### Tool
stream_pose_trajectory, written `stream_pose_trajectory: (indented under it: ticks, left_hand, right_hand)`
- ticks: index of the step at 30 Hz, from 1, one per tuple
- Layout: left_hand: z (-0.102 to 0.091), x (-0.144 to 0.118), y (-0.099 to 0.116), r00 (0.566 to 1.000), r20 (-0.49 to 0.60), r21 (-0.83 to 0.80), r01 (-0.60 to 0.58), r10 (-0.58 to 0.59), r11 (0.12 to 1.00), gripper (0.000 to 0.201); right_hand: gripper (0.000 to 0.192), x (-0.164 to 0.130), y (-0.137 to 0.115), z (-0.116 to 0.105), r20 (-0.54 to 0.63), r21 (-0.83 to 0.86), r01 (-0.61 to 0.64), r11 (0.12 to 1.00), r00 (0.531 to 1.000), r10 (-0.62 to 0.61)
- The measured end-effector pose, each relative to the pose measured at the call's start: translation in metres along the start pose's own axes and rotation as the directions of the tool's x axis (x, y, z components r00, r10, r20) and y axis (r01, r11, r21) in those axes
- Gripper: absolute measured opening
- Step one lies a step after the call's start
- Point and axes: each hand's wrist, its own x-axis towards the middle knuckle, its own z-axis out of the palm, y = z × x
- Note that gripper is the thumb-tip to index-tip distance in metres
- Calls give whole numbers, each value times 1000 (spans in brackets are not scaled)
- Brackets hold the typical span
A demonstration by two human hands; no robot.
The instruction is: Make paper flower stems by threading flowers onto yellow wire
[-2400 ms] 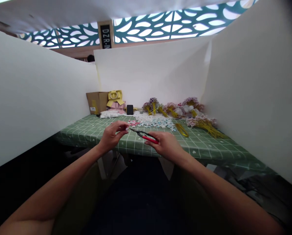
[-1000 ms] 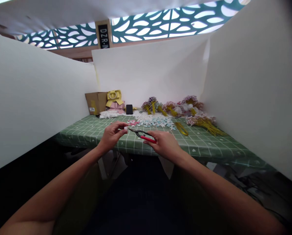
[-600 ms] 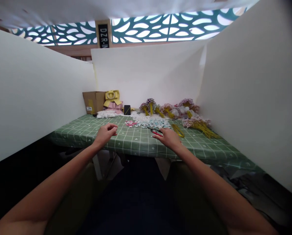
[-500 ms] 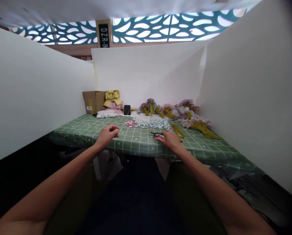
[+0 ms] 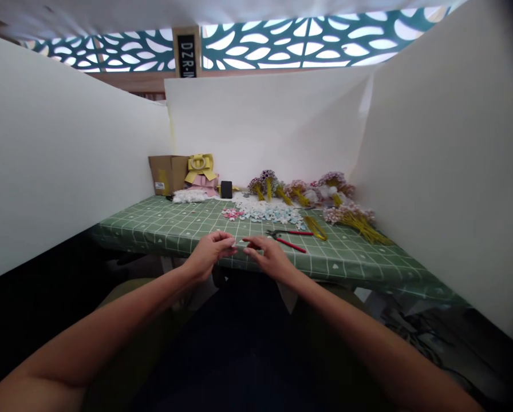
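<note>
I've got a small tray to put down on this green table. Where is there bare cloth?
Bare cloth: the left stretch, between cardboard box and left hand; also the right front, past the pliers. Crowded: loose petals and flower bunches along the back.

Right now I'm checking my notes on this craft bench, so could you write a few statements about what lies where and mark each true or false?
1. The pliers lie on the green tablecloth, held by neither hand. True.
2. The left hand and right hand are far apart. False: their fingertips nearly meet near the table's front edge.
3. A cardboard box stands at the back left. True.
4. The loose paper flowers are all red. False: they are mostly white and pale blue, with some pink.
5. The flower bunches have yellow stems. True.
</note>
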Motion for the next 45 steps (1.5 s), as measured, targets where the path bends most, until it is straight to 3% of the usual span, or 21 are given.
stream_pose_trajectory:
  ticks: [2, 4, 6, 9, 12, 15, 20, 24, 28, 35, 41, 45]
  left_hand:
    - [9, -10, -5, 1000, 2, -60, 12, -12, 998, 24]
    - [15, -17, -12, 1000, -27, -22, 8, -9, 1000, 21]
    - [17, -20, -17, 999, -45, 55, -5, 8, 998, 19]
    - [15, -21, -22, 1000, 11, 76, -11, 10, 997, 18]
    - [14, -19, -24, 994, 105, -1, 43, -43, 999, 24]
    - [13, -18, -24, 982, 170, -54, 95, -84, 994, 28]
    - [12, -16, -24, 983, 162, -38, 90, -83, 995, 36]
    - [13, -17, -24, 988, 146, 6, 48, -49, 999, 30]
    - [14, -18, -25, 985, 166, -14, 40, -37, 999, 23]
    - [14, -18, -23, 994, 99, -16, -54, 55, 998, 26]
    - [14, -18, -25, 995, 78, -90, -50, 57, 995, 28]
    - [12, -14, -22, 992, 66, -122, -100, 108, 987, 28]
  right_hand:
    - [26, -5, -17, 10, 19, 217, 8, 976, 1000, -13]
    - [30, -10, -27, 18, 58, 407, -42, 912, 998, 19]
    - [35, -13, -30, 22, 126, 570, -145, 809, 988, 88]
    - [39, -14, -30, 24, 242, 697, -317, 643, 949, 205]
    - [42, -14, -26, 22, 363, 727, -436, 530, 900, 243]
    - [43, -14, -23, 20, 422, 735, -480, 478, 877, 231]
    - [40, -14, -23, 22, 379, 747, -473, 467, 880, 286]
    - [35, -14, -30, 22, 350, 764, -459, 453, 885, 307]
    - [34, -16, -36, 22, 370, 765, -496, 411, 860, 351]
    - [36, -17, -39, 22, 264, 748, -373, 549, 926, 270]
    - [23, -19, -41, 21, 151, 504, -220, 836, 975, 165]
    - [15, -20, -40, 22, 128, 459, -240, 855, 971, 203]
